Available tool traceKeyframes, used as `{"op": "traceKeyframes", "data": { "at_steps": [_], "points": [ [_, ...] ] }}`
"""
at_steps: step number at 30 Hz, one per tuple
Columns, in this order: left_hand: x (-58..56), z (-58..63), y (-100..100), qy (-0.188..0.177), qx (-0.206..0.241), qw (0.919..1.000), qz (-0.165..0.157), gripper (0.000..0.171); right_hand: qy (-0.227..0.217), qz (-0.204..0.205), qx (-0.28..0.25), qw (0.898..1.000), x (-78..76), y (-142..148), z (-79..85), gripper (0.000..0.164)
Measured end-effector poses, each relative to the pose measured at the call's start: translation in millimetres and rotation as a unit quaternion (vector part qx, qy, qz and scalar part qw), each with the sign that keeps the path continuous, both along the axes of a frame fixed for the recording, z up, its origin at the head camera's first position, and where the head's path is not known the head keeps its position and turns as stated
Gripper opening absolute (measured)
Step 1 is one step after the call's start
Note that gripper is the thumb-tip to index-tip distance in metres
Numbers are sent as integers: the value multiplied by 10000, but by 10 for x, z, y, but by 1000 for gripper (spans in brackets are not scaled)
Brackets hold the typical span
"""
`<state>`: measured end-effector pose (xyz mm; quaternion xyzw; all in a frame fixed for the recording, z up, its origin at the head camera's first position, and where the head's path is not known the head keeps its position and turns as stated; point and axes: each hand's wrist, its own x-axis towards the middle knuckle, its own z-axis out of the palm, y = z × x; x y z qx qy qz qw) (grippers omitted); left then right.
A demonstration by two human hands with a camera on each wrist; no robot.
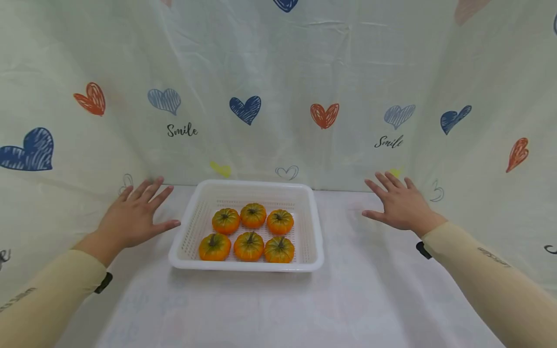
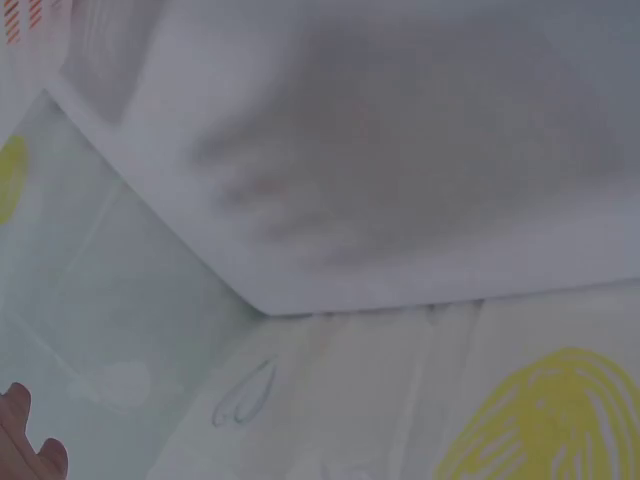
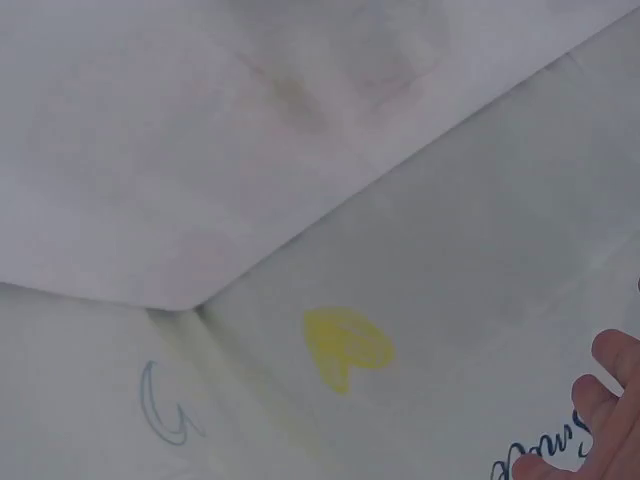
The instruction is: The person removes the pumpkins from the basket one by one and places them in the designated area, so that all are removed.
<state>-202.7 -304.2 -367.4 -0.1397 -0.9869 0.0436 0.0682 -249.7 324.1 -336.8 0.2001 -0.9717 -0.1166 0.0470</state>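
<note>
In the head view several small orange pumpkins (image 1: 249,246) with green tops sit in two rows inside a white plastic basket (image 1: 319,232). My left hand (image 1: 132,215) hovers just left of the basket, fingers spread, holding nothing. Farther off on the right, my right hand (image 1: 398,205) is held in the air with its fingers straight and apart, also holding nothing. Only some fingertips of the left hand (image 2: 30,440) show in the left wrist view's lower corner. The right wrist view catches a few fingers of the right hand (image 3: 605,410) at its lower right.
A white tabletop (image 1: 270,309) lies under the basket. Pale cloth (image 1: 278,63) printed with hearts and the word Smile hangs behind the table and along both sides. Dark straps (image 1: 423,250) show at both wrists, beside the light sleeves (image 1: 56,295).
</note>
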Motion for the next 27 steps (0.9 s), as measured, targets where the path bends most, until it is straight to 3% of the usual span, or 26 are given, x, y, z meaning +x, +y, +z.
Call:
{"op": "traceKeyframes", "data": {
  "at_steps": [15, 27],
  "points": [
    [76, -106, 247, -8, 240, 9993, -303, 98, -19, 239, 87, 9997, -132, -510, 77, 94],
    [208, -227, 382, -383, 802, 9956, -281, 95, -221, 532, -102, 9983, -188, -1025, 136, 95]
  ]
}}
